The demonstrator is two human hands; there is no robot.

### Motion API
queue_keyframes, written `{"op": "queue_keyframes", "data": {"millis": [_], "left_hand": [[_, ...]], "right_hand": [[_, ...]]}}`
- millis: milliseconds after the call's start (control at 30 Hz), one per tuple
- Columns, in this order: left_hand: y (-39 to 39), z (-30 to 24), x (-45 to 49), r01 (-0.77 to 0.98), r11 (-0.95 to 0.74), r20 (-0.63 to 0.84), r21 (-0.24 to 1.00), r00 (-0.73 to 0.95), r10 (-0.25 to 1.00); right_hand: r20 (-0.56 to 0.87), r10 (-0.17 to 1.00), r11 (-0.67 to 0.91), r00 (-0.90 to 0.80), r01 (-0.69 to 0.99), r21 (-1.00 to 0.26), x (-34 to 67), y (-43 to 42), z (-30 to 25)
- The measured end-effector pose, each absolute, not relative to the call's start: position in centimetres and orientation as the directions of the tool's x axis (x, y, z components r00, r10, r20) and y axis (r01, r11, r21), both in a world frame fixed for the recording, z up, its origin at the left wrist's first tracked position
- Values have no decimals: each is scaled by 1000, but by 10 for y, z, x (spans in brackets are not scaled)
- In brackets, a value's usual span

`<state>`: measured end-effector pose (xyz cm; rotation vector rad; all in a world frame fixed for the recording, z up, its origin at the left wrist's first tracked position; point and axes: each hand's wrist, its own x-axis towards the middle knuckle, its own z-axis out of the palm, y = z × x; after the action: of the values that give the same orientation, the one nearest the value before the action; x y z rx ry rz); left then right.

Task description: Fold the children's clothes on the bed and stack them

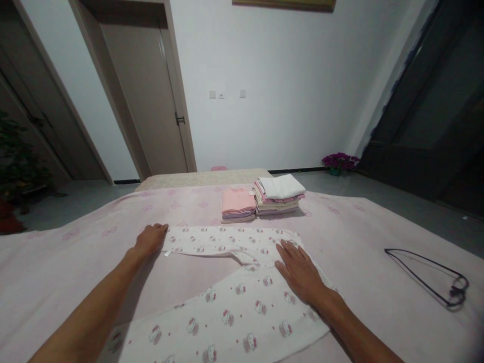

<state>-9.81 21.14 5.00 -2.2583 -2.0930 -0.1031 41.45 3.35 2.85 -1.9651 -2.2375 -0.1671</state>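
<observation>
White pants (242,307) with a cat-face print lie spread on the pink bedspread, both legs pointing left. My left hand (151,238) is closed on the cuff of the far leg, and a small white tag sticks out just beside it. Flat on the pants near the waist end rests my right hand (300,272), its fingers stretched out and slightly apart. The near leg runs toward the bottom left, partly behind my left forearm.
Beyond the pants stand a folded peach pile (238,201) and a taller stack topped with white cloth (283,186). A black wire hanger (427,272) lies at the right on the pink bedspread (363,227). Purple flowers (339,161) stand by the wall.
</observation>
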Motion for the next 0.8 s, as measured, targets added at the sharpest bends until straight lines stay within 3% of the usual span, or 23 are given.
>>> {"op": "queue_keyframes", "data": {"millis": [133,233,333,467,600,800], "left_hand": [[216,53,-105,996,-84,54,-19,85,995],[214,54,-107,999,-34,50,-35,36,998],[206,58,-107,999,0,72,-43,3,997],[189,71,-114,1000,8,129,-24,-5,992],[161,89,-128,996,-34,253,78,13,967],[92,103,-151,941,-145,346,305,32,938]], "right_hand": [[159,980,143,-124,983,-114,423,49,52],[237,971,62,-24,986,-154,432,72,67],[267,963,-10,42,993,-122,442,96,72],[121,988,-85,91,995,-50,453,116,68],[127,991,-45,50,998,-37,464,115,70],[357,930,177,-89,959,-221,485,75,82]]}}
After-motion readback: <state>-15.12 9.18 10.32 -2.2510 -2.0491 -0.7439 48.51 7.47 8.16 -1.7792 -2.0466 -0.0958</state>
